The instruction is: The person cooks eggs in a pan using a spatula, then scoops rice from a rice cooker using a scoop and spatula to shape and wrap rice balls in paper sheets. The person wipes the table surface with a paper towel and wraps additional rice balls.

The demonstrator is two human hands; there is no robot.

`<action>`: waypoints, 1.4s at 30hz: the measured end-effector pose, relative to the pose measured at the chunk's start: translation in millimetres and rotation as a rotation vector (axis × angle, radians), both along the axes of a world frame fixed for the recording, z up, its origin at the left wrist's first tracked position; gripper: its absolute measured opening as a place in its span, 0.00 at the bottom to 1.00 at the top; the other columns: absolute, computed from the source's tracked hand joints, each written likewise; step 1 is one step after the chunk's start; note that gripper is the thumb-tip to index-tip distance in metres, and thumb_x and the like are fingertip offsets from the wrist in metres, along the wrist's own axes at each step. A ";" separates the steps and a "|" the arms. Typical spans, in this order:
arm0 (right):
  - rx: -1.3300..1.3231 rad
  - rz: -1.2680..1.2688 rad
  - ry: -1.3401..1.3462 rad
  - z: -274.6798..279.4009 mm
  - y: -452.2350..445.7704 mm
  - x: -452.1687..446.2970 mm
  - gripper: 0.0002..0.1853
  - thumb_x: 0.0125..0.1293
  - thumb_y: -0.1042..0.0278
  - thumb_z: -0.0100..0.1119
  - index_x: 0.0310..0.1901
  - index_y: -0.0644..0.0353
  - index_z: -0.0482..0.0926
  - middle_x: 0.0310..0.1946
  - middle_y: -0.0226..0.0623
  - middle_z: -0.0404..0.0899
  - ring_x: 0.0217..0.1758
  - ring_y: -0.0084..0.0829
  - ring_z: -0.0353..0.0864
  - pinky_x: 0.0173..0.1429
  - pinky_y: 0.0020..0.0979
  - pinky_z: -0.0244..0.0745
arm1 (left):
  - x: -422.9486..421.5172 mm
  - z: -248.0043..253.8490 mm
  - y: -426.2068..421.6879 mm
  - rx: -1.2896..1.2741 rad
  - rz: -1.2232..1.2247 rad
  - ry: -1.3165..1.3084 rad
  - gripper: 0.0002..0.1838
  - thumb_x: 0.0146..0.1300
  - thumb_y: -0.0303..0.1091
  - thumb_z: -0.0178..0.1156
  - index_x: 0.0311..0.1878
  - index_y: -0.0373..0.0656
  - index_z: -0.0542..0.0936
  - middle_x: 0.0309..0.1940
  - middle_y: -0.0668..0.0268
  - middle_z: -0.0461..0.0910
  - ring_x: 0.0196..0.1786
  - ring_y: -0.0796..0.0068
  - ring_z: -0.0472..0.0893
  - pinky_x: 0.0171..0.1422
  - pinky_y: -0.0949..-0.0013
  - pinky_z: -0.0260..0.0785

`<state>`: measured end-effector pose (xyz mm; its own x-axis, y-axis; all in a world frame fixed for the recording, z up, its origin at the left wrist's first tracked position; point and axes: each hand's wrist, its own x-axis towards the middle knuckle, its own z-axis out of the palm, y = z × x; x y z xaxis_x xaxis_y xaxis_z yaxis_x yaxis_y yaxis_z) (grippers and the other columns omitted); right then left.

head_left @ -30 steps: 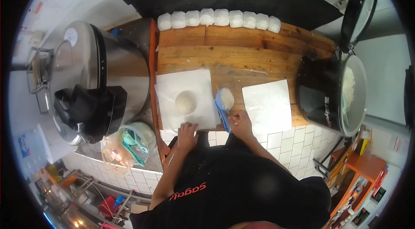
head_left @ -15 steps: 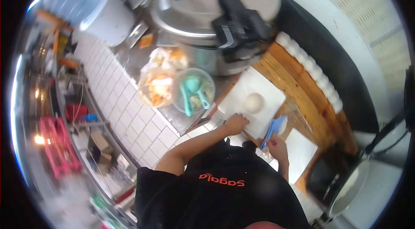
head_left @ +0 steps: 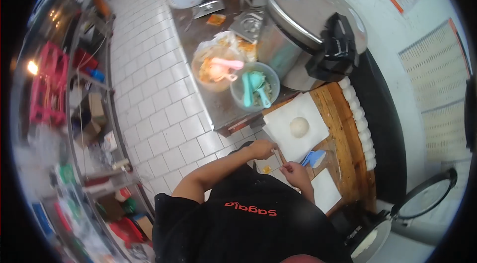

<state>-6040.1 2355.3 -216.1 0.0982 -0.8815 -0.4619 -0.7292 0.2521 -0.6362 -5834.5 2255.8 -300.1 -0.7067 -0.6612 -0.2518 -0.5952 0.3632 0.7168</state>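
Observation:
My left hand is closed by the near edge of a white sheet. A round white dough piece lies on that sheet. My right hand is closed beside it, with its fingers curled toward the left hand. A thin, light strip shows between the two hands; I cannot tell whether it is held or is the table's edge. Just beyond my right hand lies a blue object with a whitish part, its kind unclear. A second white sheet is to the right of my right hand.
A row of white dough balls lines the wooden board. Two tubs, one with green spoons and one with pink spoons, stand near a large steel pot. An open round-lidded pan is at lower right.
The camera view has turned, shifting the scene. My right hand has come away from the blue object and closer to my left hand. The dough piece stays on its sheet.

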 end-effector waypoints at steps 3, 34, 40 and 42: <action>-0.028 0.278 0.077 -6.5 12.0 7.3 0.17 0.63 0.56 0.65 0.40 0.63 0.84 0.33 0.44 0.85 0.37 0.38 0.85 0.45 0.36 0.78 | 49.2 -5.1 49.3 0.112 0.270 -0.050 0.17 0.60 0.43 0.63 0.47 0.44 0.81 0.40 0.54 0.84 0.47 0.50 0.83 0.52 0.51 0.74; 0.375 0.288 0.137 -228.6 267.4 330.8 0.09 0.68 0.65 0.59 0.41 0.62 0.79 0.28 0.33 0.79 0.31 0.23 0.78 0.38 0.27 0.74 | 746.7 -279.9 817.4 0.000 2.297 -0.687 0.35 0.67 0.56 0.56 0.59 0.28 0.72 0.56 0.39 0.76 0.60 0.43 0.75 0.67 0.51 0.65; 0.669 0.639 0.346 -313.5 381.5 387.8 0.08 0.70 0.66 0.59 0.42 0.62 0.78 0.27 0.28 0.78 0.30 0.17 0.76 0.35 0.22 0.70 | 977.4 -327.0 872.4 -0.161 2.162 -0.836 0.45 0.54 0.59 0.69 0.65 0.31 0.69 0.60 0.42 0.74 0.63 0.47 0.74 0.67 0.55 0.67; 0.779 0.571 0.295 -347.1 405.4 410.1 0.08 0.71 0.65 0.59 0.42 0.62 0.78 0.28 0.27 0.78 0.30 0.16 0.75 0.34 0.21 0.69 | 1034.3 -349.3 907.0 -0.073 2.000 -1.047 0.50 0.50 0.62 0.71 0.66 0.32 0.68 0.62 0.44 0.73 0.64 0.47 0.74 0.69 0.54 0.66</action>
<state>-5629.9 2760.6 -563.2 0.2000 -0.1811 -0.9629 -0.9723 0.0842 -0.2178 -4800.3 3162.7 -649.4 0.9856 -0.1509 0.0768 -0.1532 -0.9879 0.0256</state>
